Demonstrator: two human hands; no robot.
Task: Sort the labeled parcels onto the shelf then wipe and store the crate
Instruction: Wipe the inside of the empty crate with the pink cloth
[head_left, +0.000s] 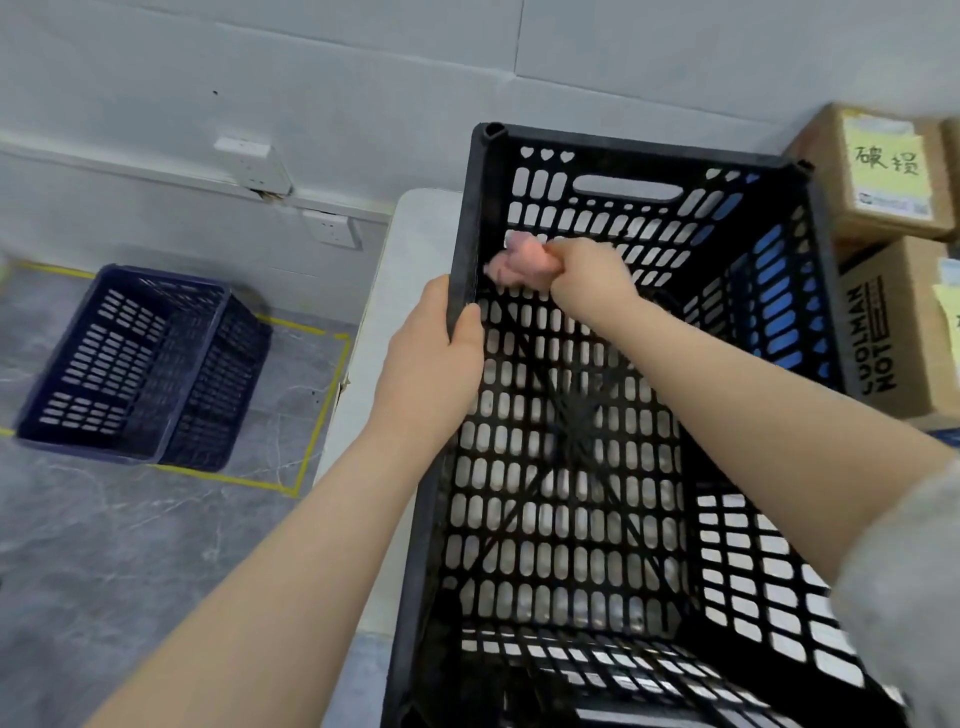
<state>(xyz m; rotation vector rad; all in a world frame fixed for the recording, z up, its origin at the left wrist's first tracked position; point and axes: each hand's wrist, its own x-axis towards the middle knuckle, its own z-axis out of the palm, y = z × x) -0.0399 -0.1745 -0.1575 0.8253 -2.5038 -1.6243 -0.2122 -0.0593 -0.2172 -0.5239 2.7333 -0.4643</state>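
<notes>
Crate on desk, empty, long axis 12–6. Left hand clamps 9 o'clock rim. Right hand inside, clenching pink cloth at 11 o'clock corner; unwiped walls lie toward 3.

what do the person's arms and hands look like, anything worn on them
Both hands are bare, with no gloves, rings or watch in view on the left hand or right hand. The left forearm is uncovered. A light grey sleeve is pushed up near the right elbow.
</notes>
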